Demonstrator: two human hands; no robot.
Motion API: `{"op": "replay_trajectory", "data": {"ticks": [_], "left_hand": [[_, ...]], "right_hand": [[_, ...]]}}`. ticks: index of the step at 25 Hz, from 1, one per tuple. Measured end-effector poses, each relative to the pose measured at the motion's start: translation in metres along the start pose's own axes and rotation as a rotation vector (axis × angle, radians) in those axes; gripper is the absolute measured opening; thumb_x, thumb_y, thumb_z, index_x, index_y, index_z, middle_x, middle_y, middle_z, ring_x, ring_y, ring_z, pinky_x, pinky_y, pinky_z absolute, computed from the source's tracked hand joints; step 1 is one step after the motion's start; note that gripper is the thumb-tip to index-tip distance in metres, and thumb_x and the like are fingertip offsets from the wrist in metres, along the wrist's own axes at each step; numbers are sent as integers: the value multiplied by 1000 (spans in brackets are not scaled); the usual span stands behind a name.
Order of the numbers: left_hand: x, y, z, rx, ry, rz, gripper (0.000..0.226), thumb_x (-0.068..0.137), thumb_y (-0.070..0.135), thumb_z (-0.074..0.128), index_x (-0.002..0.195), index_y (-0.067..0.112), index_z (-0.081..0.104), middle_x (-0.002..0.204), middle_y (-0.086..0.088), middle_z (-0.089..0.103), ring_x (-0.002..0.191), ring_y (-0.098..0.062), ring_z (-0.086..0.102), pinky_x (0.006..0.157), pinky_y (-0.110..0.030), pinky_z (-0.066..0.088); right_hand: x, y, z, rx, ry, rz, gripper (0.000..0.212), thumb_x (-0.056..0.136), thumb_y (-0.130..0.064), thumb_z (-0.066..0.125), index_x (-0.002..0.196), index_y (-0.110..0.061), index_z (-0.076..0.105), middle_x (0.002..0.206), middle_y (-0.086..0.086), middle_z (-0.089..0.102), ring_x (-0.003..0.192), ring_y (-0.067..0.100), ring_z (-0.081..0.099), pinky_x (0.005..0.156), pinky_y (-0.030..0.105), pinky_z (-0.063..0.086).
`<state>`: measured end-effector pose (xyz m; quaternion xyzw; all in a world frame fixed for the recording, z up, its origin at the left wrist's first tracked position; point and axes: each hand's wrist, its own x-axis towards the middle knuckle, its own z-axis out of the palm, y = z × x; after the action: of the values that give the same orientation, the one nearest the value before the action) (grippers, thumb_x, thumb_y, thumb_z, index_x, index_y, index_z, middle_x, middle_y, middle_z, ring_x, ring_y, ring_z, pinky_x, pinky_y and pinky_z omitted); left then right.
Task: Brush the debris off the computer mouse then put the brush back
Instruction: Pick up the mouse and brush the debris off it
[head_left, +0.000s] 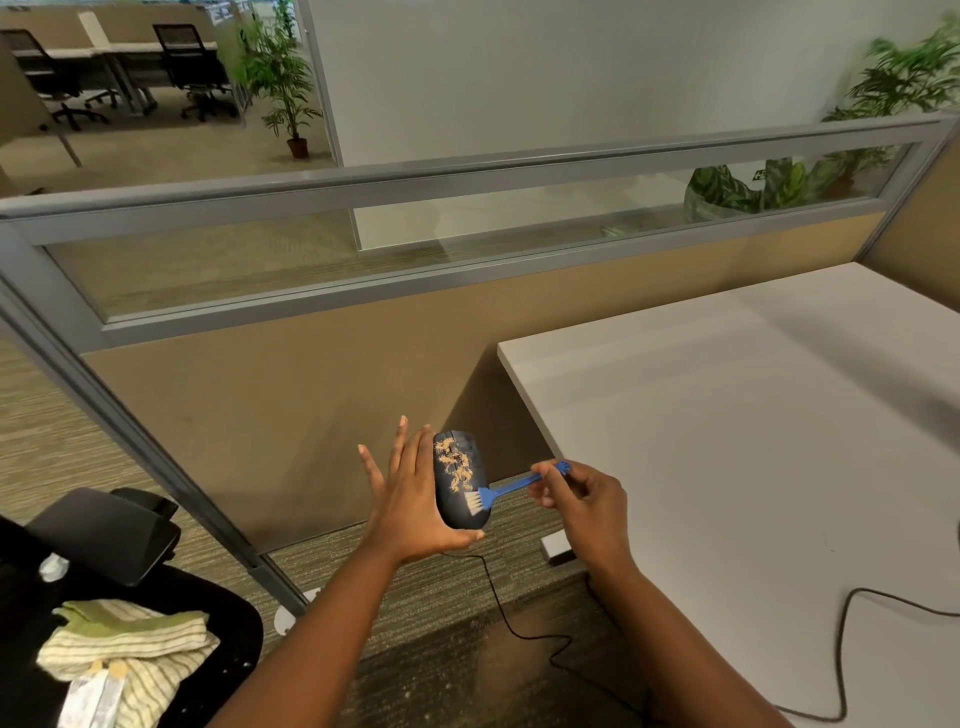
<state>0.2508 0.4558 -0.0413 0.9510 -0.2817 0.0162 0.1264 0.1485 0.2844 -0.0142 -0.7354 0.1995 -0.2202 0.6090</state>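
My left hand (410, 499) holds a black wired computer mouse (449, 506) upright against its palm, out over the carpet to the left of the desk. Tan debris (456, 464) clings to the mouse's upper half. A small blue brush (511, 487) is pinched by its handle in my right hand (584, 501). The white bristles of the brush touch the lower part of the mouse, below the debris.
The white desk (753, 441) fills the right side, with the mouse cable (852, 613) looping across it and down to the carpet. A black office chair (119, 540) at lower left carries a striped green cloth (130, 639). A tan partition (311, 374) stands behind.
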Motion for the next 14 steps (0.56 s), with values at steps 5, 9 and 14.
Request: {"op": "replay_trajectory", "data": {"ticks": [5, 9, 14], "left_hand": [[1, -2, -1, -20, 2, -4, 135, 44, 79, 62, 143, 12, 1, 155, -5, 3, 134, -12, -31, 100, -59, -27], [2, -3, 0, -18, 8, 5, 135, 45, 78, 63, 144, 10, 2, 155, -5, 4, 132, -11, -33, 98, -58, -30], [3, -1, 1, -10, 13, 18, 135, 45, 79, 62, 144, 10, 2, 155, -5, 4, 130, -9, -36, 98, -57, -30]], "right_hand": [[5, 5, -3, 6, 149, 56, 9, 83, -23, 63, 81, -21, 71, 68, -5, 71, 64, 4, 66, 65, 17, 52], [6, 4, -2, 129, 134, 62, 10, 83, -20, 63, 82, -16, 72, 68, -4, 72, 66, 7, 68, 62, 15, 54], [6, 4, 2, 73, 72, 53, 10, 83, -20, 63, 84, -16, 71, 71, -3, 71, 68, 8, 68, 66, 18, 56]]}}
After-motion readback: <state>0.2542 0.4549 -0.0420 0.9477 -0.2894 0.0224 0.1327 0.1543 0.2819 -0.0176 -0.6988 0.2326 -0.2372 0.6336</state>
